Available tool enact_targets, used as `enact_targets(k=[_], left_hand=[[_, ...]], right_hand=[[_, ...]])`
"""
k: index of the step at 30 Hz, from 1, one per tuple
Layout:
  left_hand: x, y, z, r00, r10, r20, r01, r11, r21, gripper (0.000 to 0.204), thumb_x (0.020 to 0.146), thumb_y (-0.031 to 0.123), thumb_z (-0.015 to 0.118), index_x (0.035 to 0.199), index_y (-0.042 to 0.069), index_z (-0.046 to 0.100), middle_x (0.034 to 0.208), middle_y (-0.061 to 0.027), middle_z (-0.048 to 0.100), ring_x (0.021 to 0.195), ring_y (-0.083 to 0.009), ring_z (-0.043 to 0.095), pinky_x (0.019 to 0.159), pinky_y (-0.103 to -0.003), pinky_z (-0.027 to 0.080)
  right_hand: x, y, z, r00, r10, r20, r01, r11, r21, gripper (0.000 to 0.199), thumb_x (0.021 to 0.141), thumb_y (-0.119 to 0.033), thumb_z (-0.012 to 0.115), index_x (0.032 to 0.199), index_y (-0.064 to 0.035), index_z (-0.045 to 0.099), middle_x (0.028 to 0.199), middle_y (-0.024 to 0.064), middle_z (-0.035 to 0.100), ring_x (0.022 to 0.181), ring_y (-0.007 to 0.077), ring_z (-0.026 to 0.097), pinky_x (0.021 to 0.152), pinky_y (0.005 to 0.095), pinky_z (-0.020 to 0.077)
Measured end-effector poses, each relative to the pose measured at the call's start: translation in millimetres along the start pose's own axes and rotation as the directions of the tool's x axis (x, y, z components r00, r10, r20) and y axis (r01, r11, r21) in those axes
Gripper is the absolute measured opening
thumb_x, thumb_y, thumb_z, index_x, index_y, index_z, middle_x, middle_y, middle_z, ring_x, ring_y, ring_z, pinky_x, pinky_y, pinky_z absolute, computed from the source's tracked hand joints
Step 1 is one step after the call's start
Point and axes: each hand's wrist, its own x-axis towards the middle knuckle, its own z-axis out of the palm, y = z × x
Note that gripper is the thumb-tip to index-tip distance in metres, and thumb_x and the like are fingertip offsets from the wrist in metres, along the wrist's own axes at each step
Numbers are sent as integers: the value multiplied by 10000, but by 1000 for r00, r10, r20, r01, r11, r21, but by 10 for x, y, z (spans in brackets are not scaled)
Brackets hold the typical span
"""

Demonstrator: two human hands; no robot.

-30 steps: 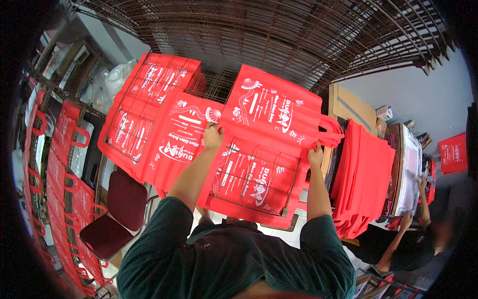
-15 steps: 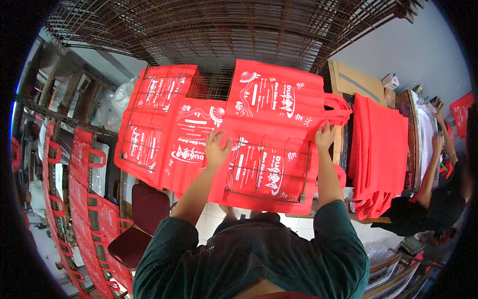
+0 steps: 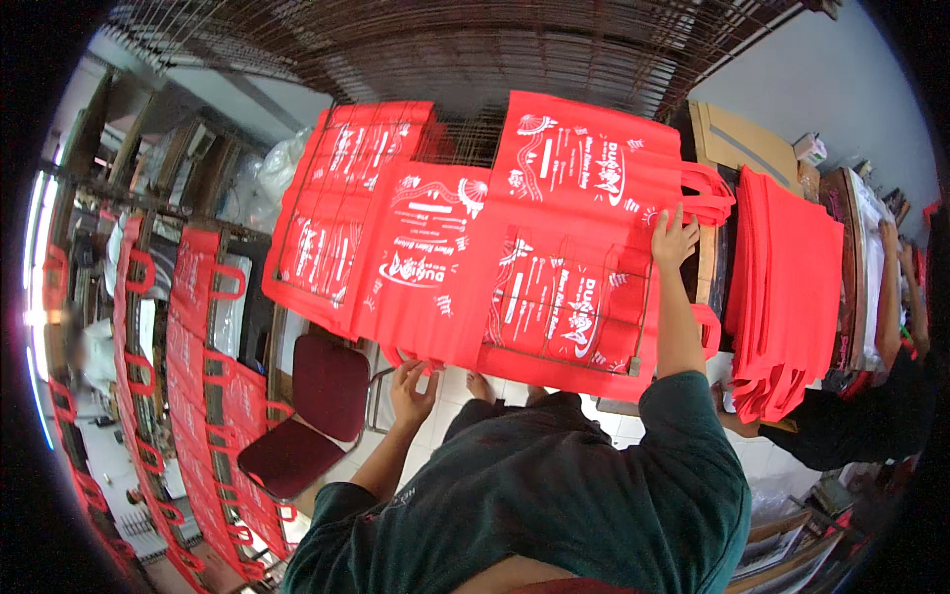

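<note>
Red fabric bags with white print lie spread over a wire rack in front of me. At the near edge of the middle bag (image 3: 416, 252), my left hand (image 3: 412, 394) has its fingers curled at the bag's red handle (image 3: 396, 354), and they appear closed on it. My right hand (image 3: 675, 240) rests with fingers apart at the right edge of the rack, just below the handle (image 3: 708, 203) of the far right bag (image 3: 584, 148). A thin wire frame (image 3: 634, 366) lies across the near right bag (image 3: 554, 307).
A pile of red bags (image 3: 787, 267) hangs over a surface at the right, with a co-worker's arm (image 3: 888, 287) beyond. Brown wire racks (image 3: 495, 49) rise at the back. At left stand a maroon chair (image 3: 332, 386) and racks draped with red bags (image 3: 193, 346).
My left hand has gone from the top of the middle bag down to its near edge handle. My right hand stays by the right edge. The view has shifted.
</note>
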Motion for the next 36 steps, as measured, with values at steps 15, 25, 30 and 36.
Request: enact_targets(k=[15,25,30,36], left_hand=[[-2669,-2561,-213,297,-841,452,837,457,301,593,690,473,702,1092,45,622,1010,-217,635,988,-313,607,855,-375,468],[-2212,-2947,-239,504,-716,484,721,657,221,582,714,459,673,1141,73,589,1003,-171,647,986,-308,603,865,-380,462],[-1963,-3236,26,550,-634,544,730,681,56,566,711,444,678,1126,70,595,944,-173,658,946,-298,616,838,-371,474],[-1489,-2982,130,651,-509,563,616,788,0,565,711,443,687,1113,55,600,929,-193,652,885,-302,630,803,-381,480]], right_hand=[[-1629,649,-660,912,385,-141,-190,702,687,347,907,-188,510,1183,22,501,1158,178,544,993,245,539,840,337,427],[-2675,1285,-1103,777,618,-117,-397,627,670,301,879,-222,554,1114,-35,525,983,112,603,812,219,579,688,346,489],[-3209,1739,-1264,737,676,-17,-466,527,711,221,826,-201,615,986,-66,547,657,40,538,459,141,487,369,277,358],[-3481,2640,-1435,651,756,-64,-550,528,647,179,807,-181,544,916,-44,578,580,77,550,438,181,506,378,315,398]])
